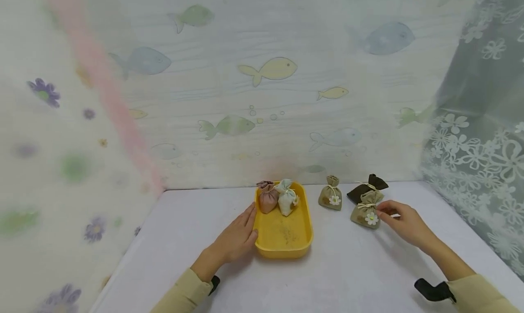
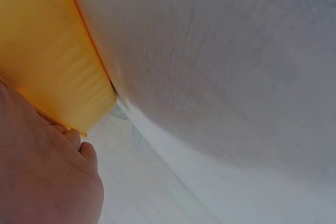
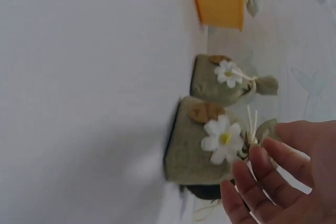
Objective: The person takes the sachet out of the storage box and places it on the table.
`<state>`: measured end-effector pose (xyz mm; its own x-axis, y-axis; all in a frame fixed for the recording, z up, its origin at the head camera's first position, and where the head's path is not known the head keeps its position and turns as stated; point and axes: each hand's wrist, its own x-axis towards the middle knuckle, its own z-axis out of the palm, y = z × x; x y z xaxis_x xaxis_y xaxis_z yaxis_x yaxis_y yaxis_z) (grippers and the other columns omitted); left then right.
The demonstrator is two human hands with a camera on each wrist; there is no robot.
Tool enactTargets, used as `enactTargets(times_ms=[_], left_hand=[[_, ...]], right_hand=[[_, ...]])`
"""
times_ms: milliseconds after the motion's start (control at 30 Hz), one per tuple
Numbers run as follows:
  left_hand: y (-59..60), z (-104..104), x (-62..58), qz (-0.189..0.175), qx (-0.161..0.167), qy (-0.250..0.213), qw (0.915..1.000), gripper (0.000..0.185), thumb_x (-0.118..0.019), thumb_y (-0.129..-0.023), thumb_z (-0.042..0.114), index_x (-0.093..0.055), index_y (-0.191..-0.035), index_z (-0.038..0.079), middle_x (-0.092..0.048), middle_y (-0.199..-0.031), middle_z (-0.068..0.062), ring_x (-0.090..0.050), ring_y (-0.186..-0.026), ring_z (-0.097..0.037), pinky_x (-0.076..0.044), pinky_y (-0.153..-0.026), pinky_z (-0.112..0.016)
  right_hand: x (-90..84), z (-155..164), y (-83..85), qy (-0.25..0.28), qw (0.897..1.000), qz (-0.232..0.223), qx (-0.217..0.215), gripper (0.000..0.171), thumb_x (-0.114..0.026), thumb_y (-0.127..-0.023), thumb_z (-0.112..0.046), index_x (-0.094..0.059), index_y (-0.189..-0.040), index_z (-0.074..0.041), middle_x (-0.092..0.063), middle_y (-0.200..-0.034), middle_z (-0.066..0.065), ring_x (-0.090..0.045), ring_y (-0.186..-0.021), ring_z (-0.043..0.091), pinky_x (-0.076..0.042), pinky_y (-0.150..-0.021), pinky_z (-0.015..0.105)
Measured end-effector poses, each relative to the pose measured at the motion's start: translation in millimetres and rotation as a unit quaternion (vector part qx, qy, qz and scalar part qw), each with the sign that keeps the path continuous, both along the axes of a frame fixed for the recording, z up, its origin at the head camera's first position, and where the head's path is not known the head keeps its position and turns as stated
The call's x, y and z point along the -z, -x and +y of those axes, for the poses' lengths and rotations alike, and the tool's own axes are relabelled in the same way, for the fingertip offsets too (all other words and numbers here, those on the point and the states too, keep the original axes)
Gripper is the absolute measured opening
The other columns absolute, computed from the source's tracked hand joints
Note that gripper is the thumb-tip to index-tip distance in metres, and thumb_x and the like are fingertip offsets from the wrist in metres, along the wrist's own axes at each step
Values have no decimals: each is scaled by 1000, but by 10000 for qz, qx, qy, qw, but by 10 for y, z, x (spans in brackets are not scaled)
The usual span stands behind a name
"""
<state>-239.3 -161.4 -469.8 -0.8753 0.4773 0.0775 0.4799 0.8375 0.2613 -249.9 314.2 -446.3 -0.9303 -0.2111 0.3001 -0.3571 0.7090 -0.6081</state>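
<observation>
Lying just beside right hand (image 1: pixel 403 222) fingers (image 3: pixel 262 174): olive sachet (image 1: pixel 365 210).

dark sachet (image 1: pixel 370 185): half hidden behind olive sachet (image 1: pixel 365 211) | yellow tray (image 2: pixel 47 56): cropped, blurred

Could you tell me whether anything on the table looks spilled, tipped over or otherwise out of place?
Some brownish specks lie scattered on the floor of the yellow tray, as if spilled. The dark brown sachet lies tipped on its side behind the olive sachet; the others stand upright.
</observation>
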Motion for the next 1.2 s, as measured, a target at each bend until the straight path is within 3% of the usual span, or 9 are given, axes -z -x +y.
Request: enactTargets(times_ms=[100, 167, 367, 467, 600, 700, 900, 1200], left_hand=[[0, 6, 24, 35, -2, 87, 10000, 65, -34, -110, 32, -15, -162, -2, -6, -172, -11, -13, -157, -25, -20, -126, -44], [0, 7, 32, 53, 4, 116, 9999, 65, -33, -110, 32, -14, -163, -1, -5, -173, -10, -12, -157, -25, -19, -126, -43], [-10, 18, 10, 70, 39, 85, 9999, 65, -34, -110, 33, -15, -163, -1, -5, -173, -10, -13, -157, -25, -20, -126, -44], [-19, 21, -3, 89, 54, 78, 9999, 65, -34, -110, 32, -16, -162, -2, -7, -172, -11, -14, -157, -26, -21, -126, -45], [-20, 21, -25, 145, 94, 81, 9998, 65, -35, -110, 30, -17, -161, -4, -9, -172, -13, -16, -157, -28, -21, -126, -45], [-19, 17, -48, 144, 70, 71, 9998, 65, -36, -110, 30, -18, -161, -5, -9, -172, -14, -16, -157, -28, -21, -126, -46], [-9, 13, -31, 132, 85, 61, 9999, 65, -36, -110, 31, -18, -161, -5, -10, -172, -14, -16, -157, -27, -21, -126, -45], [-7, 5, -37, 122, 111, 148, 9998, 65, -35, -110, 31, -17, -161, -5, -9, -172, -14, -16, -157, -27, -21, -126, -45]], right_hand=[[-9, -135, -15, 149, 9996, 115, -214, 19, -65, -99, -10, -70, -114, 1, -73, -101, 7, -62, -86, 3, -55, -71, 24], [-33, -248, -12, 257, 9989, 123, -361, 19, -65, -99, -10, -70, -114, 2, -72, -101, 7, -62, -87, 3, -55, -71, 24], [-137, -632, 85, 580, 9949, 79, -822, 19, -65, -100, -9, -68, -116, 1, -71, -107, 11, -66, -95, 18, -56, -79, 24], [-164, -827, 156, 654, 9924, 136, -1031, 21, -66, -98, -6, -67, -117, 3, -69, -111, 16, -67, -100, 26, -58, -86, 31], [-189, -1063, 283, 663, 9912, 240, -1120, 27, -66, -98, -5, -64, -122, 6, -66, -118, 21, -66, -107, 35, -56, -95, 48], [-215, -1223, 396, 778, 9899, 145, -1178, 37, -66, -98, -7, -59, -130, 10, -61, -124, 25, -63, -114, 40, -53, -99, 54], [-194, -1487, 566, 863, 9905, -134, -1063, 47, -65, -99, -9, -51, -138, 12, -56, -131, 29, -58, -120, 44, -50, -103, 55], [-177, -1752, 734, 726, 9908, -500, -1025, 47, -66, -98, -11, -54, -137, 12, -59, -133, 29, -61, -120, 42, -51, -104, 53]])
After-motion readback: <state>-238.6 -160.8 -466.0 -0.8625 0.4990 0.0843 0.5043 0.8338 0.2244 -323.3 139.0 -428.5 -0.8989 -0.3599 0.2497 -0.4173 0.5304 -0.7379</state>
